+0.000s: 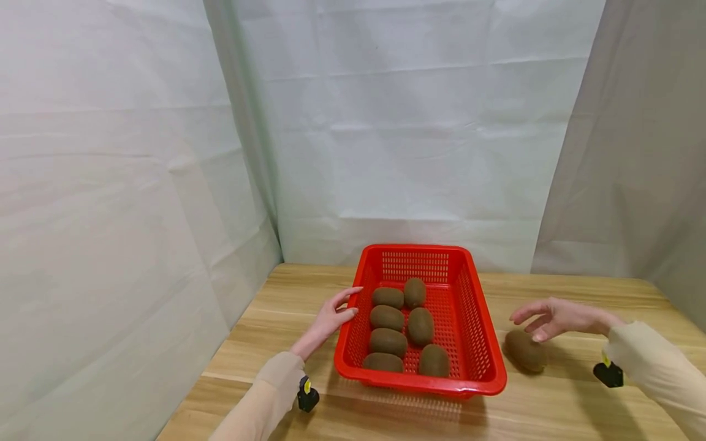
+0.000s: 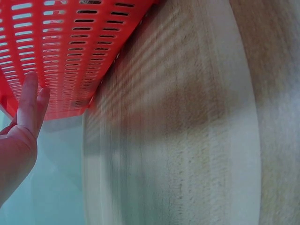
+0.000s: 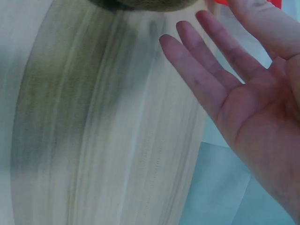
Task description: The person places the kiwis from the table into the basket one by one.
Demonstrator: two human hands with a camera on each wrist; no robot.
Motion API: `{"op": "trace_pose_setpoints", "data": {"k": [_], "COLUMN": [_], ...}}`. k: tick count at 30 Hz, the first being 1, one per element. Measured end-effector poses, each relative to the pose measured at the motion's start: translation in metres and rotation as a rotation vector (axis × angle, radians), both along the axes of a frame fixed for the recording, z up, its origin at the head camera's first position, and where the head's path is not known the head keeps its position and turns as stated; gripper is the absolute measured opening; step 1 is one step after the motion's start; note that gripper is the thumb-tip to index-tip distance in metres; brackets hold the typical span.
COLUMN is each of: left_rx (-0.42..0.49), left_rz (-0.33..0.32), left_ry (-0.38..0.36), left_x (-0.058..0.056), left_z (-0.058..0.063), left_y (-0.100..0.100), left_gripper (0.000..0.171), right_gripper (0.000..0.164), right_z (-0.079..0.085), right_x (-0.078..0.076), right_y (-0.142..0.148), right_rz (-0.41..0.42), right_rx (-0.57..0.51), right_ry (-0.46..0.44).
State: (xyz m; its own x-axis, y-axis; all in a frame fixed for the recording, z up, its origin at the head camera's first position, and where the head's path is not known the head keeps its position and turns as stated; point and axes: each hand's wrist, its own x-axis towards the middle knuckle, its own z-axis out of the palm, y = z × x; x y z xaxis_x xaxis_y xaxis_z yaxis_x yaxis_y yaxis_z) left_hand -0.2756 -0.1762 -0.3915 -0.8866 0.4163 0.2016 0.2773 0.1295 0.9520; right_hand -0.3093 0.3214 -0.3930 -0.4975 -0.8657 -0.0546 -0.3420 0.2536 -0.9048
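Note:
A red plastic basket (image 1: 485, 367) with slotted walls stands on the table and holds several brown kiwis (image 1: 421, 326) in two columns. My left hand (image 1: 333, 317) rests against the basket's left side, its fingertips at the rim. In the left wrist view, two fingers (image 2: 29, 103) lie extended along the slotted outer wall. One more kiwi (image 1: 525, 351) lies on the table to the right of the basket. Just above that kiwi hovers my right hand (image 1: 557, 318), fingers spread and palm holding nothing. The right wrist view shows only the kiwi's edge (image 3: 159, 3) at the top.
The wooden table (image 1: 259, 355) reaches back to a pale hanging sheet (image 1: 408, 153). More sheeting hangs at the left (image 1: 110, 214) and right sides. Inside the basket, the right-hand strip of its slotted floor is bare. A small black device sits at each wrist.

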Motion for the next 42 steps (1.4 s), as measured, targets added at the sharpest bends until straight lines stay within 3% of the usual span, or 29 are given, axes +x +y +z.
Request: {"op": "trace_pose_setpoints", "data": {"k": [14, 19, 26, 30, 33, 37, 40, 42], "left_rx": [-0.007, -0.005, 0.004, 0.019, 0.022, 0.001, -0.007, -0.006], "left_rz": [0.013, 0.016, 0.052, 0.026, 0.008, 0.012, 0.014, 0.012], "left_ry": [0.022, 0.027, 0.023, 0.003, -0.002, -0.005, -0.004, 0.001], "left_x": [0.001, 0.001, -0.015, -0.009, -0.002, 0.002, 0.003, 0.002], "left_z": [0.0, 0.001, -0.023, -0.014, -0.006, 0.0, 0.001, 0.001], "left_y": [0.0, 0.001, -0.003, -0.001, 0.0, 0.002, 0.001, 0.001], "left_gripper": [0.048, 0.048, 0.047, 0.047, 0.048, 0.048, 0.048, 0.048], "right_gripper": [0.055, 0.056, 0.057, 0.056, 0.055, 0.055, 0.057, 0.059], "right_z": [-0.006, -0.006, -0.007, -0.009, -0.006, 0.009, 0.024, 0.035], "right_x": [0.017, 0.021, 0.025, 0.025, 0.022, 0.014, 0.007, 0.004], "right_y": [-0.004, -0.006, -0.013, -0.014, -0.014, -0.015, -0.018, -0.021], "right_rz": [-0.081, -0.118, -0.156, -0.156, -0.144, -0.119, -0.134, -0.176], "right_rx": [0.104, 0.11, 0.106, 0.091, 0.082, 0.083, 0.068, 0.055], "right_ry": [-0.055, -0.134, -0.208, -0.248, -0.202, -0.005, 0.062, 0.06]}}
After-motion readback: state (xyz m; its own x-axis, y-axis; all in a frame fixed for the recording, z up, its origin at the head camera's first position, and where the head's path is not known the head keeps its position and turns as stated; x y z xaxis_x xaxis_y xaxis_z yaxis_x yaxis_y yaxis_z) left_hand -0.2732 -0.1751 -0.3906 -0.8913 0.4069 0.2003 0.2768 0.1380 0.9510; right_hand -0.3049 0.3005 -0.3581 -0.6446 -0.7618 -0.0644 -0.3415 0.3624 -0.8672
